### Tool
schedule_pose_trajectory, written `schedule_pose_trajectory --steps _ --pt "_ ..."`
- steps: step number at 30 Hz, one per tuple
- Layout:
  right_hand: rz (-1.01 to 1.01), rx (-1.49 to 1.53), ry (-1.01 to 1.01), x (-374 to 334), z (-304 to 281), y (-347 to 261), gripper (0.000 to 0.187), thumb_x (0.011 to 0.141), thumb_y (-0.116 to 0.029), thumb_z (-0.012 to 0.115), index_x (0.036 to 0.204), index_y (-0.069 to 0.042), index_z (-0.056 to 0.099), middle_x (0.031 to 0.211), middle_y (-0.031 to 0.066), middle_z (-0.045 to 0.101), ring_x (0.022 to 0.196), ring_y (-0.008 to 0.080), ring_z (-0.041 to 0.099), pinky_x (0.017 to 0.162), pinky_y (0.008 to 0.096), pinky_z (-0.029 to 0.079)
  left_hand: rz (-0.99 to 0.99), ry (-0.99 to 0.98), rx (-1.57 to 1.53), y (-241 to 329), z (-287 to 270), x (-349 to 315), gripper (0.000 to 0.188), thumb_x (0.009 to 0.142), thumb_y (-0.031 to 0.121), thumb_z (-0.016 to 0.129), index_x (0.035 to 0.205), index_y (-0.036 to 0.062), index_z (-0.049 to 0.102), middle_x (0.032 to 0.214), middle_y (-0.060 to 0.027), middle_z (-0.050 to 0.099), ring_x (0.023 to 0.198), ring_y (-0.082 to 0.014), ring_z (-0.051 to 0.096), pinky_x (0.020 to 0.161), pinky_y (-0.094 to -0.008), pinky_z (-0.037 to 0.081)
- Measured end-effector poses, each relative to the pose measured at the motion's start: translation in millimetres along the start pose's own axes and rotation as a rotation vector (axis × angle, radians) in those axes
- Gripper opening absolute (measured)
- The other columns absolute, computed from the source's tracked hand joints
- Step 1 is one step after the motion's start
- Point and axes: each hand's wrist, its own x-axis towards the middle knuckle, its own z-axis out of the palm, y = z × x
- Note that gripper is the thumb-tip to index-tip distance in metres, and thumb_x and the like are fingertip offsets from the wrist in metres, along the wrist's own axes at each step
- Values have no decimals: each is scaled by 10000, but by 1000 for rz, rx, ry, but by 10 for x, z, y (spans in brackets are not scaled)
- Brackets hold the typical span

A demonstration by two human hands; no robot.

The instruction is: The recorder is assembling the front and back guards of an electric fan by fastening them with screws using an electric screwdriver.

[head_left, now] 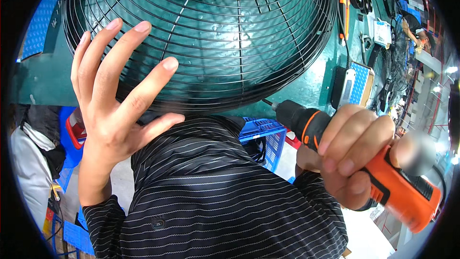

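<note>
A large round black wire fan guard [201,104] rests on the green table, its near rim close to my body. At its left side, my left hand [112,110] is raised with the fingers spread, holding nothing; whether the fingertips touch the wires I cannot tell. My right hand [352,144] grips an orange and black power screwdriver [407,196] by its body. The screwdriver's thin bit [267,101] points left toward the guard's near right rim. A cord runs from the back end of the tool.
The green table [43,79] has a blue textured mat [43,19] at left. An orange utility knife [343,17] and a blue-topped box [360,85] lie at right. Below the edge are a blue plastic crate [273,148] and a red and blue stool [73,132]. Another person's hand [420,43] shows far right.
</note>
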Motion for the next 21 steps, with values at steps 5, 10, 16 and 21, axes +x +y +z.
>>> schedule_pose_trajectory --steps 5,10,16,21 --pt "-140 -55 12 -149 93 -2 565 816 -52 720 1313 -76 451 751 67 625 525 149 609 503 267 543 -6 -31 15 -36 -24 -27 670 714 551 766 1251 174 634 1405 -197 521 1325 -431 437 1110 -600 302" --pt "-192 -64 267 -281 223 -14 542 813 9 709 1278 -108 455 731 84 659 519 183 643 494 297 564 6 -45 15 -32 -18 -21 659 722 552 762 1249 178 632 1399 -196 523 1319 -434 440 1107 -600 306" --pt "-119 11 -34 -59 -3 8 437 768 -21 719 1155 -64 521 705 41 628 545 132 626 540 247 565 -7 -49 34 -29 -23 6 665 717 567 761 1246 184 634 1396 -190 524 1318 -429 440 1109 -596 306" --pt "61 150 -265 200 -177 42 443 789 -11 725 1167 -98 510 735 63 658 575 149 661 563 269 589 -6 -21 23 -47 -22 -5 651 723 575 751 1234 187 643 1388 -179 531 1323 -416 440 1111 -590 301"
